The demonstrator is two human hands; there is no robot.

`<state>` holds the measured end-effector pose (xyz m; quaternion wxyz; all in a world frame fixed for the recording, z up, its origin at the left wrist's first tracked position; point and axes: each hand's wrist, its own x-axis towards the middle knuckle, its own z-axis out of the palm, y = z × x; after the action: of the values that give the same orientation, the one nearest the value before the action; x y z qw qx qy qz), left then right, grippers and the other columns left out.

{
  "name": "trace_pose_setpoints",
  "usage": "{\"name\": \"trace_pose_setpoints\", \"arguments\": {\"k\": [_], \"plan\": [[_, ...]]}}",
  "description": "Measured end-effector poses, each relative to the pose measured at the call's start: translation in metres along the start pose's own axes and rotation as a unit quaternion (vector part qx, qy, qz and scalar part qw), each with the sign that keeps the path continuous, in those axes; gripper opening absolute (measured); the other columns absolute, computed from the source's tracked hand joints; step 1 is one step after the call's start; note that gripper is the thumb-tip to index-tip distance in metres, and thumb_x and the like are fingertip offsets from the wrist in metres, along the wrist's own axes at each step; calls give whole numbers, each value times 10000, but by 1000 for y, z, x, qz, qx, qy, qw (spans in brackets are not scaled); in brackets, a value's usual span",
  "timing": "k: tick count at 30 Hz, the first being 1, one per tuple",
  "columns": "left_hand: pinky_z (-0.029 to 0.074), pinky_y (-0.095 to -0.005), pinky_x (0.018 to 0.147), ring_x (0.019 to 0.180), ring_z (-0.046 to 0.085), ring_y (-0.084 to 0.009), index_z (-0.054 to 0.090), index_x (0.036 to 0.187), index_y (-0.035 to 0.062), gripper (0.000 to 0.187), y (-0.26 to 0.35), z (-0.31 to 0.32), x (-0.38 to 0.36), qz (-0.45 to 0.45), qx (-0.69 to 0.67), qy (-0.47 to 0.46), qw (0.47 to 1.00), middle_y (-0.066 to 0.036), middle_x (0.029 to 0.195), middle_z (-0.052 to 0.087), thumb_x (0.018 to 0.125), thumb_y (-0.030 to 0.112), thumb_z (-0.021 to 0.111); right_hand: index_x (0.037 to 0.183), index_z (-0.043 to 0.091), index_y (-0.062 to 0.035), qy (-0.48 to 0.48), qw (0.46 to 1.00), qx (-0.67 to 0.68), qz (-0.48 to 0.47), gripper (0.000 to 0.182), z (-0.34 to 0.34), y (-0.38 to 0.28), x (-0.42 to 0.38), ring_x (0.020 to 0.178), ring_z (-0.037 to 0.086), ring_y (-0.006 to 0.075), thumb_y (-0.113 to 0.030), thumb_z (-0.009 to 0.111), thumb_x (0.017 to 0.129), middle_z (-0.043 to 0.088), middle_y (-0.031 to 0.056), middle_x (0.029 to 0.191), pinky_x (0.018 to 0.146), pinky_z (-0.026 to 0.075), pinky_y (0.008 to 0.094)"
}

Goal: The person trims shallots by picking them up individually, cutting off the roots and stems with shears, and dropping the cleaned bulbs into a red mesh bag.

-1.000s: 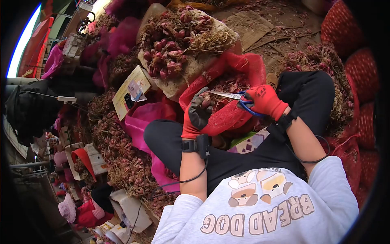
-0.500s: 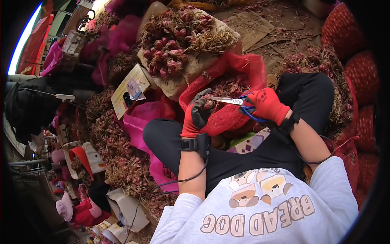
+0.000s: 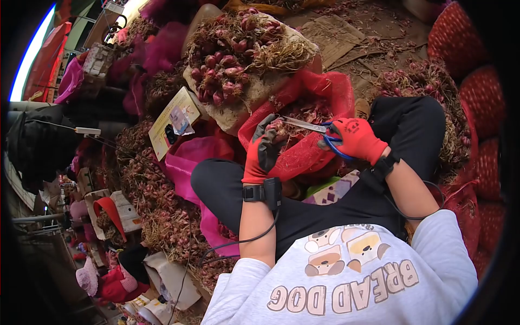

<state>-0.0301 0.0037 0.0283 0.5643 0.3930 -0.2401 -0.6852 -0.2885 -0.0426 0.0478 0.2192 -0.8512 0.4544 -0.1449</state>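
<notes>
Over the red mesh sack [image 3: 303, 151], a small purple shallot [image 3: 278, 130] is gripped in the closed left hand [image 3: 264, 151], steadied for trimming by blue-handled steel scissors [image 3: 311, 128] clasped in the right hand [image 3: 355, 140].

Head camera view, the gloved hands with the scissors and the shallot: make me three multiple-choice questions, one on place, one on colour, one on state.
1. Where is the small red shallot bulb?
A. in the left hand
B. on the cardboard
C. on the person's knee

2. What colour are the handles of the steel scissors?
A. yellow
B. blue
C. white

3. How does the right hand stand?
A. open and flat
B. resting on the ground
C. closed through the scissor handles

Answers:
1 A: the left hand's dark-palmed red glove is curled around the bulb, above the open red mesh sack.
2 B: blue loops show at the red glove's fingers.
3 C: the fingers wrap the handles, and the blades point at the bulb.
</notes>
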Motion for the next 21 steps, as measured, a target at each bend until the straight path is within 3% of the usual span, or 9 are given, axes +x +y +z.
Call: {"name": "trace_pose_setpoints", "arguments": {"k": [3, 6, 9, 12, 14, 15, 17, 21], "plan": [[431, -250, 706, 769, 463, -86, 367, 1345, 45, 429, -4, -9, 7, -1, -68, -44, 997, -17, 1119, 526, 939, 123, 482, 829, 641, -89, 7, 999, -37, -31, 538, -4, 0, 1, 744, 631, 299, -618, 609, 735, 633, 115, 776, 651, 485, 400], [465, -302, 820, 903, 525, -104, 343, 1378, 90, 502, -6, -23, 8, -20, 13, -99, 995, -11, 1203, 514, 929, 219, 527, 828, 639, -92, -15, 995, -89, -45, 516, -3, 1, 2, 749, 631, 292, -600, 610, 742, 633, 111, 783, 646, 483, 392], [465, -290, 796, 867, 512, -90, 356, 1369, 87, 490, -15, -33, 13, 9, -93, -204, 975, -13, 1202, 517, 928, 212, 527, 817, 639, -94, -37, 989, -128, -60, 510, 6, 13, 3, 742, 630, 292, -598, 611, 743, 630, 108, 771, 638, 482, 392], [465, -291, 794, 863, 509, -97, 369, 1361, 91, 469, -16, -32, 15, -18, -107, -174, 979, -8, 1163, 520, 933, 207, 520, 792, 636, -89, -42, 998, -53, -19, 531, 5, 11, 3, 722, 627, 302, -617, 606, 741, 623, 112, 742, 629, 481, 405], [466, -294, 797, 861, 507, -101, 374, 1359, 94, 454, -9, -14, 9, -8, -20, -77, 997, -4, 1115, 518, 939, 196, 511, 772, 632, -83, -50, 995, 67, 52, 550, -5, -4, 4, 708, 625, 308, -631, 598, 744, 619, 117, 724, 623, 480, 413], [467, -296, 798, 860, 505, -103, 376, 1358, 96, 447, -6, -8, 7, -2, 23, -28, 999, -2, 1091, 516, 942, 191, 507, 764, 630, -81, -24, 998, 51, 33, 558, -4, -2, 2, 705, 625, 310, -637, 591, 747, 618, 117, 719, 621, 479, 416], [470, -300, 817, 885, 520, -112, 380, 1356, 95, 437, -8, -13, 8, 19, 14, -29, 999, -7, 1116, 521, 946, 181, 502, 748, 625, -76, 28, 999, 22, -5, 575, 0, 2, 1, 698, 624, 314, -650, 577, 753, 616, 119, 710, 616, 479, 421], [473, -308, 846, 898, 540, -118, 380, 1357, 90, 439, -12, -19, 12, 36, 43, -10, 998, -9, 1130, 526, 943, 163, 505, 779, 624, -80, 9, 999, -46, -13, 552, 0, -1, 0, 727, 630, 303, -630, 590, 750, 622, 103, 726, 644, 482, 408]]}}
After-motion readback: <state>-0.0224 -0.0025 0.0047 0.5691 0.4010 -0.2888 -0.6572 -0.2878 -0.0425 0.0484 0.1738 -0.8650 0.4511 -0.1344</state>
